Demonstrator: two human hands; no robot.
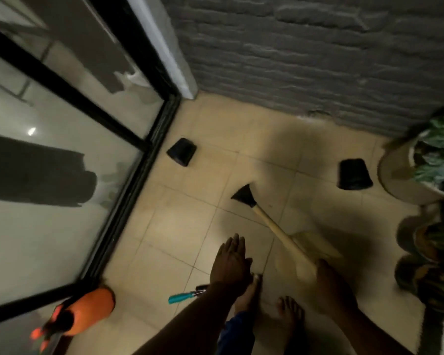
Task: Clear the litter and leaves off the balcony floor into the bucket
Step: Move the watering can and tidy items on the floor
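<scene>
Right hand (328, 278) gripping broom (267, 221), head pointing up-left, left hand (230, 262) flat

Matt tile, rough brick, glossy glass and plastic

The floor (190, 213) is smooth beige tile with a dull sheen; the wall (318, 60) is rough grey brick, matt. The sliding door (49, 175) has glossy reflective glass in a black frame that looks like metal. The tool handle (280, 234) gripped by the right hand (331, 283) looks like pale bare wood, its head (242, 194) matt black. Two small pots (182, 151) look like black plastic, faintly shiny. The orange watering can (87, 311) looks like smooth plastic, and the small tool's grip (181, 297) like teal plastic.
</scene>
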